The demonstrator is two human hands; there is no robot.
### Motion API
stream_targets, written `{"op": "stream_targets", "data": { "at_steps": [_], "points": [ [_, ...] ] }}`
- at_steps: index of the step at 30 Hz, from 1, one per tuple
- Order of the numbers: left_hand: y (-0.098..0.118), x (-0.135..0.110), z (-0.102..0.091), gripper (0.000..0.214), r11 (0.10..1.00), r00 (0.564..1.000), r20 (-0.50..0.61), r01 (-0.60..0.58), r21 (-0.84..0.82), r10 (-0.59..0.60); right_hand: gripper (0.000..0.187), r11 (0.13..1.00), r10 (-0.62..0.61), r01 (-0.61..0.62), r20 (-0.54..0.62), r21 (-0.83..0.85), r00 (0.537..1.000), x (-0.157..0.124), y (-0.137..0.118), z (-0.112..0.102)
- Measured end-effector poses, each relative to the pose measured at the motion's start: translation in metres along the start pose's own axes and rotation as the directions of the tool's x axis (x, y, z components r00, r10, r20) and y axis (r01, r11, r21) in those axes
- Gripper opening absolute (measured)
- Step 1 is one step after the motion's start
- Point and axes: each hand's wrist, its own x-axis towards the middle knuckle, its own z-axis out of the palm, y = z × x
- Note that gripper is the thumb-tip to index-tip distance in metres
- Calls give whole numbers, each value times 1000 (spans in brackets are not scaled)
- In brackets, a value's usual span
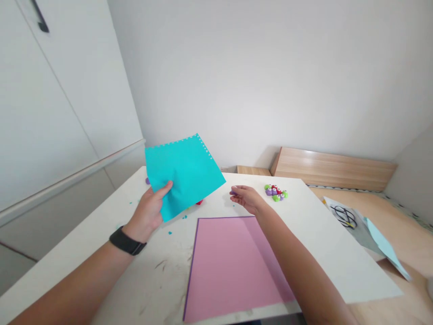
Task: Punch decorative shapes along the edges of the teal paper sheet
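Observation:
My left hand (153,211) grips a turquoise sheet of paper (184,169) by its lower left side, thumb on top. Small punched holes run along the sheet's top and upper right edges. My right hand (248,198) is to the right of the sheet, apart from it, with its fingers closed around a small purple thing (233,192) whose kind I cannot make out. Below both hands lies a pink sheet (233,262) with a purple border, partly covered by my right forearm. A red thing (200,202) shows partly from behind the turquoise sheet.
Several green, red and purple pieces with round eyes (275,192) cluster at the table's back right. Turquoise scraps (170,233) dot the white table (162,280). A purple thing (147,181) peeks out at the back left. Papers and a black cord (344,217) lie beyond the right edge.

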Motion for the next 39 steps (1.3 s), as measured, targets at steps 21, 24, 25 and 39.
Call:
{"op": "stream_targets", "data": {
  "at_steps": [21, 24, 25, 39],
  "points": [
    [-11, -5, -3, 48, 998, 995, 97, -43, 49, 38, 24, 598, -333, 182, -36, -781, 942, 29, 38, 10],
    [-13, -3, -5, 48, 997, 994, 107, -42, 58, 35, 26, 549, -352, 177, -34, -817, 935, 28, 37, 6],
    [-13, -3, -5, 49, 997, 993, 108, -43, 60, 36, 26, 536, -356, 178, -31, -825, 934, 27, 36, 5],
    [-12, -8, -1, 47, 999, 996, 84, -31, 42, 27, 22, 382, -427, 200, 20, -902, 904, 18, 33, -1]
  ]
}}
